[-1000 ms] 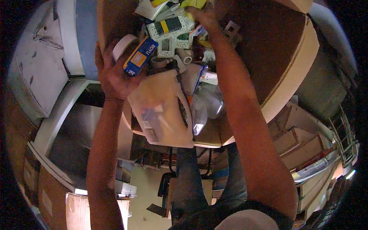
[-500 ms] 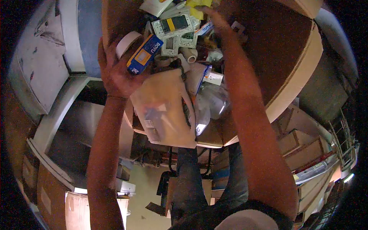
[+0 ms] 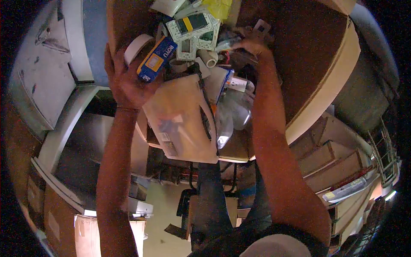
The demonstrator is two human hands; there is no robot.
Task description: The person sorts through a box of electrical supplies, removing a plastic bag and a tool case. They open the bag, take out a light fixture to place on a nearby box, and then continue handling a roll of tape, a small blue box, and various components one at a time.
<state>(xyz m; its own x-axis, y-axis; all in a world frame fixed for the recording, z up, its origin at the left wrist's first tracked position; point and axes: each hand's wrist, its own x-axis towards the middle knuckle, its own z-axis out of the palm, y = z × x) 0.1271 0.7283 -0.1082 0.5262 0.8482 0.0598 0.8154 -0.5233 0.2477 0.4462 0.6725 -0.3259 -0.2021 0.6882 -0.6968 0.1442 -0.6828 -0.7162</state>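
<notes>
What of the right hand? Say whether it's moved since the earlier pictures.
Yes: the right hand has moved toward the near right side of the cardboard box.

Carton (image 3: 327, 103) with plates (image 3: 192, 25) behind, pouch (image 3: 184, 122) in front

Beside the left hand (image 3: 128, 88), the ring (image 3: 136, 47) lies left of the small box (image 3: 156, 60); the tube (image 3: 207, 56) lies between plates and pouch; plastic packaging (image 3: 234, 109) lies right of the pouch, and the right hand (image 3: 253, 45) is right of the plates

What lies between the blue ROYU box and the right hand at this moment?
In the head view, white plastic frames and a pale tube lie between the blue ROYU box and the right hand; a blurred item nearest the hand is unclear.
</notes>
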